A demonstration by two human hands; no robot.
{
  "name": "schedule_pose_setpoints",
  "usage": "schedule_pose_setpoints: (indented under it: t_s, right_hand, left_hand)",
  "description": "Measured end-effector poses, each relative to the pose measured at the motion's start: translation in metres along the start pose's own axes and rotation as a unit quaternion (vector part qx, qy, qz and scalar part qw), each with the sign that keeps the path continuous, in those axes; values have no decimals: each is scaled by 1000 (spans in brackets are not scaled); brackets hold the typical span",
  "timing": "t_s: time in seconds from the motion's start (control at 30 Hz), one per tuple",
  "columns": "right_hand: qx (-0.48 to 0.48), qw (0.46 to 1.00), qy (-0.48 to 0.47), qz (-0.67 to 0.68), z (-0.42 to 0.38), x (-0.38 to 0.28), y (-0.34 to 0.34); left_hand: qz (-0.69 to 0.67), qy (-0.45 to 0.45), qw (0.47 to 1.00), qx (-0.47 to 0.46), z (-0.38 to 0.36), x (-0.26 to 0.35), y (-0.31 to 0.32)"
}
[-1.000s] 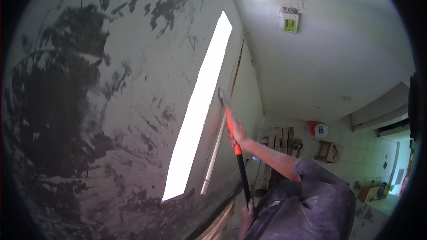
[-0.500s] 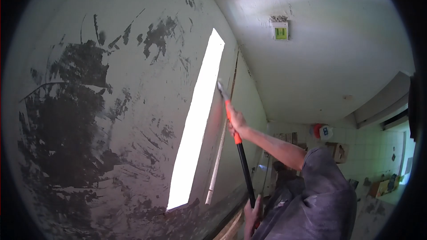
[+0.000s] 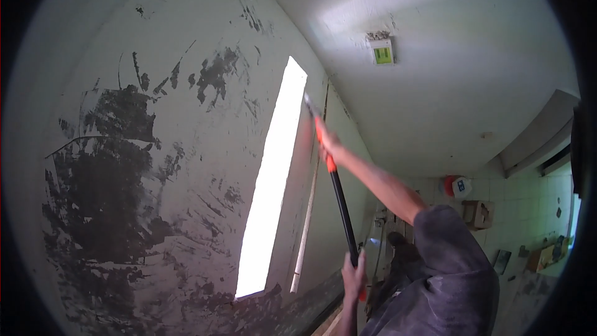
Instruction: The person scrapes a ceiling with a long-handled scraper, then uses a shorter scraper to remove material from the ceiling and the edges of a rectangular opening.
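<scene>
A long-handled tool with a black shaft (image 3: 342,208), orange grip sections and a slim grey metal head (image 3: 310,104) slants across the middle of the view. The head is at the wall just right of a bright slit-like opening (image 3: 270,180), near its upper end; blur hides its exact shape and whether it touches. My right hand (image 3: 329,144) is wrapped around the upper orange grip, arm stretched out. Lower down, my left hand (image 3: 353,277) grips the shaft near its bottom end, where a bit of orange shows beneath.
Dark patches (image 3: 102,186) mottle the pale wall. A thin pale strip (image 3: 303,230) runs beside the opening. On the smooth surface at upper right is a small box with a green face (image 3: 382,51). A white-and-red helmet-like object (image 3: 459,186) and a cardboard box (image 3: 477,214) are at right.
The tool's head has moved along the opening's edge toward its upper end, with both hands moving along. More of my left hand shows. The whole view has shifted slightly.
</scene>
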State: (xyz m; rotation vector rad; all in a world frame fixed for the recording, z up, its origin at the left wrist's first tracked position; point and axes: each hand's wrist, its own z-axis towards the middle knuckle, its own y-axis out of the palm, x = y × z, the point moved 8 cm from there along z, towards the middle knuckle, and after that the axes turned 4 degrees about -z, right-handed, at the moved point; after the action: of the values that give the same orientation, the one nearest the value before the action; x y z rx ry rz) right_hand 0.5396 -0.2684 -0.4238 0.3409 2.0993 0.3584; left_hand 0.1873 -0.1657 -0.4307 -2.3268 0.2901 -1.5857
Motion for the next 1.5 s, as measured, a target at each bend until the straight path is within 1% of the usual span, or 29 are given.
schedule_pose_setpoints:
  t_s: [0.07,0.1,0.13,0.17,0.2,0.27,0.3,0.37,0.43,0.5,0.53,0.6,0.63,0.67,0.73,0.77,0.83,0.9,0.93,0.97,1.03,1.1,1.13,1.23,1.27,1.33,1.37,1.43,1.5]
  right_hand:
    - [8,996,-5,91,46,-20,-15]
    - [18,997,-5,79,33,-22,-13]
    - [18,997,-11,79,16,-18,-13]
    - [-2,999,5,32,-5,-7,-11]
    - [-22,999,24,-13,-18,11,-8]
    - [-24,999,38,-9,-38,22,-3]
    - [-28,998,61,-6,-40,25,-1]
    - [-7,999,39,7,-8,0,-10]
    - [1,999,10,43,33,-21,-21]
    - [1,1000,5,18,34,-10,-23]
    - [5,1000,-9,-4,29,-16,-23]
    - [8,1000,22,-19,-6,0,-10]
    - [6,1000,10,-19,-11,3,-4]
    - [4,1000,-2,-19,-11,3,-1]
    - [11,999,-19,-30,18,-31,-10]
    - [23,999,-30,-4,37,-42,-16]
    - [34,999,-29,10,46,-39,-20]
    - [27,999,-22,-26,11,-27,-16]
    - [16,998,-7,-58,-8,-14,-9]
    - [-9,999,-9,-33,-17,-8,-5]
    - [11,1000,-18,-18,14,-23,-13]
    - [42,998,-29,37,51,-45,-22]
    - [42,998,-29,35,48,-39,-20]
    - [48,999,-15,14,31,-24,-17]
    - [34,999,-8,16,21,-14,-14]
    - [4,1000,9,19,10,-2,-6]
    - [39,999,4,0,22,-12,-12]
    - [27,999,-14,39,71,-42,-20]
    - [17,996,-38,79,82,-53,-24]
  left_hand:
    - [-69,-49,996,-23,21,16,0]
    - [-66,-47,996,-24,16,17,0]
    - [-86,-47,993,-61,9,18,10]
    - [-110,-45,988,-99,4,14,26]
    - [-112,-5,989,-101,-4,-19,40]
    - [-97,156,981,-69,-24,-44,53]
    - [-95,160,980,-72,-17,-35,50]
    - [-139,-17,988,-61,4,-23,45]
    - [-121,-34,989,-77,34,24,39]
    - [-106,-53,988,-96,30,33,41]
    - [-115,-55,987,-97,21,26,47]
    - [-59,151,987,-7,4,-24,49]
    - [-58,106,993,-19,-2,-38,47]
    - [-58,107,992,-18,8,-18,39]
    - [-22,-12,998,-66,41,9,24]
    - [-13,-36,996,-77,54,39,20]
    - [-10,-21,998,-66,51,7,25]
    - [14,34,999,-31,38,-17,45]
    - [2,159,987,9,23,-19,49]
    - [-2,141,990,6,23,-25,50]
    - [-6,121,993,2,31,-6,40]
    - [28,-58,995,-78,64,27,24]
    - [27,-59,995,-77,62,18,21]
    - [37,44,998,-24,49,-12,18]
    - [81,6,996,-25,34,-16,20]
    - [35,48,998,-9,29,-34,20]
    - [35,46,998,-7,38,-21,14]
    - [97,44,994,-32,71,32,-1]
    - [90,21,995,-40,87,55,-4]
